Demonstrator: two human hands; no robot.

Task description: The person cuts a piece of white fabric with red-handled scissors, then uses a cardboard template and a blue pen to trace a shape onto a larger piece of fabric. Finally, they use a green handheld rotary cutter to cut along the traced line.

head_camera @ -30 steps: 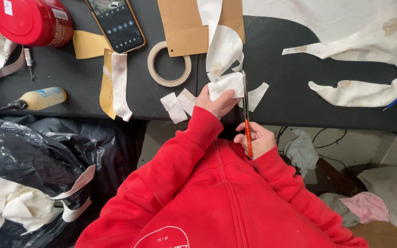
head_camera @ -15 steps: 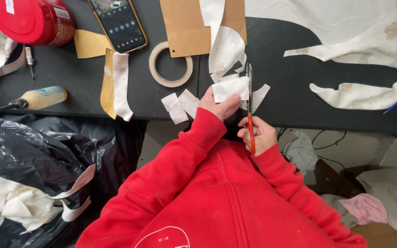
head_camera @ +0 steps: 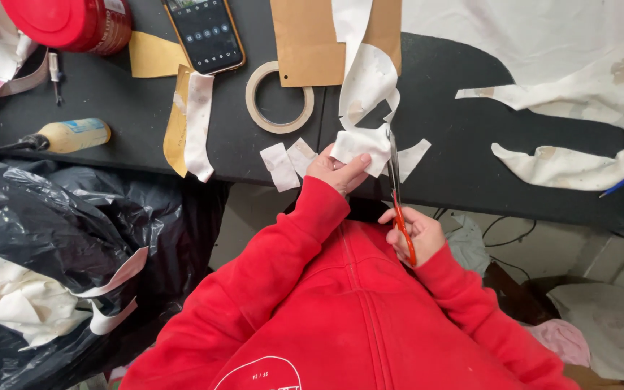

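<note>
White paper strip [head_camera: 364,101], centre frame: thin, limp, tearable; left hand [head_camera: 337,170] is pinching its lower edge, right hand [head_camera: 413,232] gripping orange-handled scissors [head_camera: 399,195].

Head view, steeply down, fairly close

Paper strip and scissors at the table edge

My left hand [head_camera: 335,170] pinches the white, stained paper strip [head_camera: 365,101], which curls up over the black table. My right hand [head_camera: 414,232] grips the orange-handled scissors [head_camera: 397,198], blades upright along the strip's right edge.
</note>
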